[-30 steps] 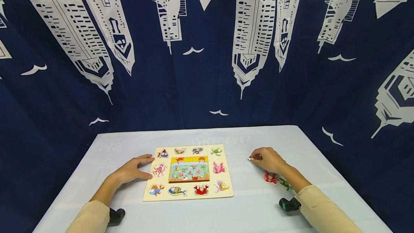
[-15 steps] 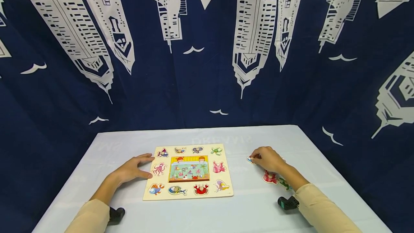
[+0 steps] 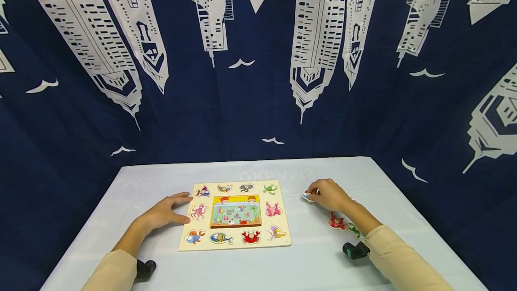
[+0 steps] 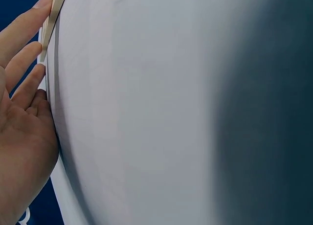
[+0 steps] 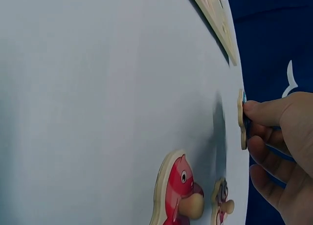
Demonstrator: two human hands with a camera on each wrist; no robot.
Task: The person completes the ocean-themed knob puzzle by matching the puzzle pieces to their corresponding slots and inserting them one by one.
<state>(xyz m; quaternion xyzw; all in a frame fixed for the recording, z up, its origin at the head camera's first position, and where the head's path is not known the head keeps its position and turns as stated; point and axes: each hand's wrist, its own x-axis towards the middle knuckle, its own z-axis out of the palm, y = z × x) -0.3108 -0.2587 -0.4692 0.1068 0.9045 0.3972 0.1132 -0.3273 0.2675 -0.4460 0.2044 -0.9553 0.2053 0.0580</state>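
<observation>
A wooden peg puzzle board (image 3: 258,187) with sea-animal shapes lies on the table. My left hand (image 3: 165,212) rests at its left edge, fingers and thumb spread; in the left wrist view the fingertips (image 4: 43,4) meet the board's edge. To the right of the board, my right hand (image 3: 329,196) pinches a small puzzle piece (image 3: 305,196) with some blue on it. In the right wrist view, this piece (image 5: 241,118) is tilted on edge between thumb and fingers, raised over the table with a shadow below. Its printed face is mostly hidden there.
Under the right forearm lie a red fish piece (image 3: 336,221) and a green piece (image 3: 353,229). The right wrist view shows another knobbed piece (image 5: 222,203) beyond the red one. Black wrist cameras (image 3: 146,269) sit under both sleeves. A navy curtain (image 3: 250,111) hangs behind the table.
My right hand has shifted slightly left and up with the pinched piece, toward the board. The left hand and the board have stayed in place.
</observation>
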